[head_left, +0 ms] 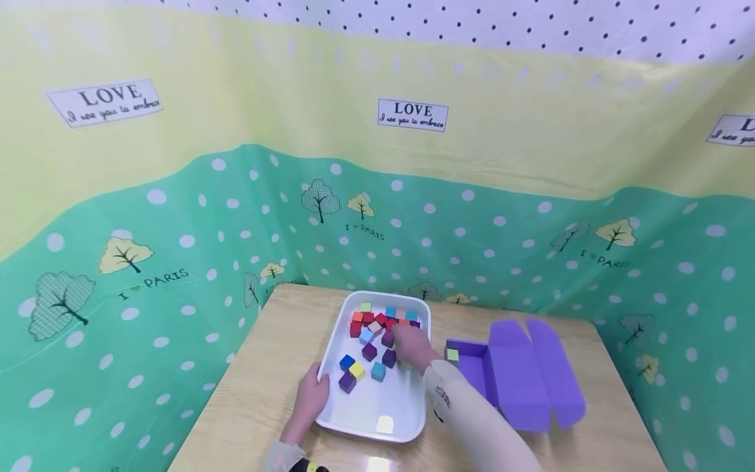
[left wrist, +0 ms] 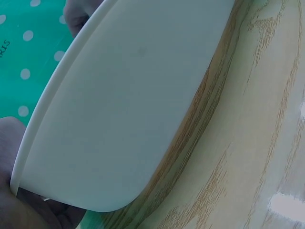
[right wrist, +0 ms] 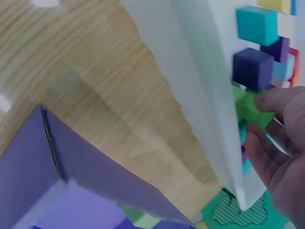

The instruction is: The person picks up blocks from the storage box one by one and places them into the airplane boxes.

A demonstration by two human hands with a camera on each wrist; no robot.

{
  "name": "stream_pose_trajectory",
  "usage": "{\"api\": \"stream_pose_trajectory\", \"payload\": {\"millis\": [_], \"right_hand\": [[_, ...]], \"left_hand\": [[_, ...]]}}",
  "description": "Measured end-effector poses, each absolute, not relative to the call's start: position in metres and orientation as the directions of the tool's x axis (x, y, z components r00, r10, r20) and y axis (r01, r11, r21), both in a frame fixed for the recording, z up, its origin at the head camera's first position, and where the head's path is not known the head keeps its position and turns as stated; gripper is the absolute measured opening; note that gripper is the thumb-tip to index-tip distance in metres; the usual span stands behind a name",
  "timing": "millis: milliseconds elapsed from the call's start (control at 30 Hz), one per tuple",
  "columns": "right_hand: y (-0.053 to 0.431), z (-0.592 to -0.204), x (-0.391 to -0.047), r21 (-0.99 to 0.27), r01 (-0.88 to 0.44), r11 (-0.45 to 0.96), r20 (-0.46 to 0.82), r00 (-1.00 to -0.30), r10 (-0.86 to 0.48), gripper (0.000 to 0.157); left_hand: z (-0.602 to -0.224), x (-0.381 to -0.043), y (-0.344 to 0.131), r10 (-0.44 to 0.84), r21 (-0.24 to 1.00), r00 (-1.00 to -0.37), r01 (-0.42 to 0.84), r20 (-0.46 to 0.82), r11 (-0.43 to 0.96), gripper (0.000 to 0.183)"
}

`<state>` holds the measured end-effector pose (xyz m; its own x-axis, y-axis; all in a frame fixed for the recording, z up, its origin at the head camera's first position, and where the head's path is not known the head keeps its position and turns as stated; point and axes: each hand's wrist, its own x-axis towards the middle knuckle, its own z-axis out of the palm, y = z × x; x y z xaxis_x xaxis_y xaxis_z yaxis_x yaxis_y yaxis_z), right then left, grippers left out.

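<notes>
A white tray with small coloured cubes sits on the table. At its left side, my left hand grips the rim; the left wrist view shows the tray wall with fingers curled beneath the edge. My right hand reaches into the tray's right side. In the right wrist view, its thumb and fingers pinch a green cube, with another green cube beside it. A dark purple cube and a teal cube lie close by.
An open purple box stands right of the tray, its lid flaps folded out to the right. Inside its far left corner is a light green cube. Patterned curtains enclose the wooden table at the back and sides.
</notes>
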<state>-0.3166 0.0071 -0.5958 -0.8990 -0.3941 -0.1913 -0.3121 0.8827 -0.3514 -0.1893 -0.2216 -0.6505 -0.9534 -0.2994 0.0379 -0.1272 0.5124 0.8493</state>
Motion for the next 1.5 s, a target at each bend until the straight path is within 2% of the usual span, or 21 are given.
{"api": "stream_pose_trajectory", "payload": {"millis": [200,400,567,767,1267,1500], "right_hand": [[0.025,-0.568,-0.323,-0.420,-0.310,0.853,-0.135,-0.908,-0.397,0.034],[0.067,-0.535,-0.321,-0.478,-0.339,0.810,-0.041,-0.913,-0.407,0.032],[0.110,-0.524,-0.316,-0.433,-0.401,0.808,0.040,-0.903,-0.427,0.031],[0.144,-0.530,-0.308,-0.346,-0.434,0.832,0.081,-0.897,-0.434,0.028],[0.176,-0.571,-0.300,-0.260,-0.407,0.876,-0.021,-0.904,-0.427,0.029],[0.178,-0.589,-0.299,-0.262,-0.377,0.888,-0.073,-0.910,-0.407,0.027]], "left_hand": [[-0.645,-0.194,-0.224,-0.305,0.844,-0.952,-0.151,0.016,0.514,0.031],[-0.644,-0.197,-0.222,-0.291,0.845,-0.957,-0.150,0.006,0.514,0.033],[-0.647,-0.194,-0.224,-0.295,0.836,-0.956,-0.172,-0.013,0.521,0.033],[-0.648,-0.197,-0.230,-0.290,0.832,-0.957,-0.156,0.006,0.532,0.033],[-0.651,-0.198,-0.224,-0.277,0.844,-0.960,-0.175,-0.032,0.507,0.036],[-0.651,-0.197,-0.225,-0.289,0.845,-0.957,-0.185,-0.038,0.501,0.036]]}}
